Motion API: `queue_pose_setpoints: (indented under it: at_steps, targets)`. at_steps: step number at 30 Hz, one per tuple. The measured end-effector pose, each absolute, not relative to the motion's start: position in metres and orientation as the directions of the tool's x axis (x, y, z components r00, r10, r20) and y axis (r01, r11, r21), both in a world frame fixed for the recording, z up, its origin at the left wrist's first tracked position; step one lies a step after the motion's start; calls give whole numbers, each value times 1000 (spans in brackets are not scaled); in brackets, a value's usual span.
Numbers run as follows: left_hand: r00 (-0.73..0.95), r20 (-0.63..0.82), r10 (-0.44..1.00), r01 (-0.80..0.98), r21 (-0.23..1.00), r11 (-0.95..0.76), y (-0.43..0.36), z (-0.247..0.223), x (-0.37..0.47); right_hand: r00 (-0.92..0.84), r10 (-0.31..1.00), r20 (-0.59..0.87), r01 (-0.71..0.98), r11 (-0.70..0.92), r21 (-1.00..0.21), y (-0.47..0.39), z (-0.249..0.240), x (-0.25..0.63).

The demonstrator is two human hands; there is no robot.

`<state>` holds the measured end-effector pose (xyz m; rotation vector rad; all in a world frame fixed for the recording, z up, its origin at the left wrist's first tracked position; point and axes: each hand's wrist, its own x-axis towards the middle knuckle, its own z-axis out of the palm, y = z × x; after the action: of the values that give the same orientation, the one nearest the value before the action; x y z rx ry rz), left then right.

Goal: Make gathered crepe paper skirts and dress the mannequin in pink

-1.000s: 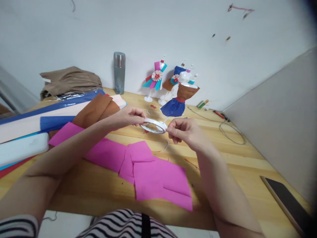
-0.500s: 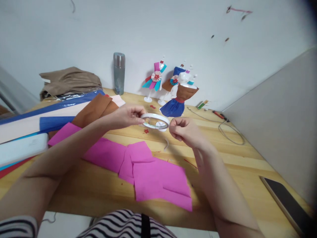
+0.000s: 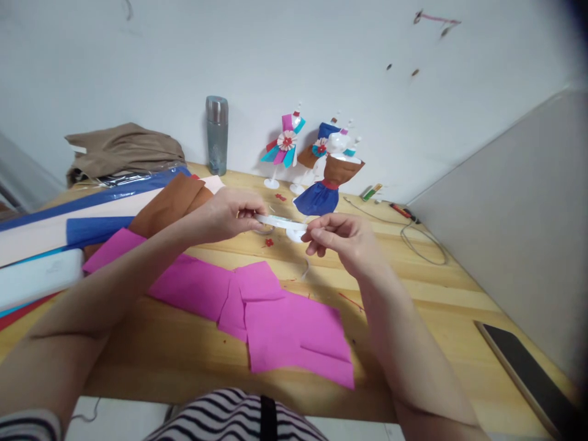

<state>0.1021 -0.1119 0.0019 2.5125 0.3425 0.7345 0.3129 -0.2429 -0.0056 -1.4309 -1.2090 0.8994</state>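
Observation:
A narrow white roll of tape [image 3: 281, 222] is held edge-on above the table, between both hands. My left hand [image 3: 239, 211] pinches its left side between thumb and fingers. At the opposite side, my right hand [image 3: 337, 236] has its thumb and fingertips on the roll's edge, the other fingers loosely curled. Below them lie overlapping pieces of pink crepe paper [image 3: 294, 331] on the wooden table. A small curled pale strip [image 3: 305, 268] rests on the wood under the roll. Just behind the hands stands a small mannequin with a brown top and blue skirt [image 3: 337, 174].
More dressed mannequins [image 3: 285, 144] stand by the wall beside a grey bottle [image 3: 217, 135]. Brown crepe paper [image 3: 160, 205], a white case [image 3: 39, 278] and folded brown cloth [image 3: 126, 150] lie left. A phone [image 3: 523, 373] and a cable [image 3: 427, 254] lie right.
The tape roll has tilted from showing its open ring to nearly edge-on. My right hand's fingers have shifted from a closed curl to a looser hold on the roll's right edge.

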Motion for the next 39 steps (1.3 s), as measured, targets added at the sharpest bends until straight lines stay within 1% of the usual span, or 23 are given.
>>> queue_pose_setpoints:
  at_steps: [5,11,16,19,22,24,29,32,33,35,37,39]
  targets:
    - [823,492,282,88,380,-921,-120,3,100,269,958,99,322,7,-947,-242,-7,310]
    - [853,479,208,118,211,-970,-130,3,99,288,951,111,377,-6,-926,-242,-9,309]
    - [874,472,119,112,42,-993,-136,1,99,293,950,112,364,-3,-931,-244,-7,307]
    - [882,460,99,108,7,-994,-139,2,99,252,962,100,312,17,-950,-243,-4,308]
    - [876,473,97,91,36,-995,-139,3,99,230,970,75,257,13,-966,-243,-2,309]
    - [864,490,112,73,97,-993,-137,3,99,228,972,61,220,10,-975,-242,-3,312]
    - [852,476,219,29,376,-926,-128,3,100,211,976,44,161,10,-987,-241,-5,319]
    - [842,465,274,21,479,-878,-121,1,101,173,983,59,184,27,-983,-242,-4,321]
    - [834,474,282,13,494,-869,-118,0,102,168,982,87,198,53,-979,-243,-4,320]
    - [816,496,295,-5,518,-856,-114,-4,104,185,964,191,260,139,-955,-244,-4,319]
    - [805,508,306,-34,555,-831,-112,-8,106,191,933,305,372,218,-902,-244,-5,318]
    - [805,494,330,-68,628,-775,-110,-12,108,119,925,361,478,265,-838,-243,-7,319]
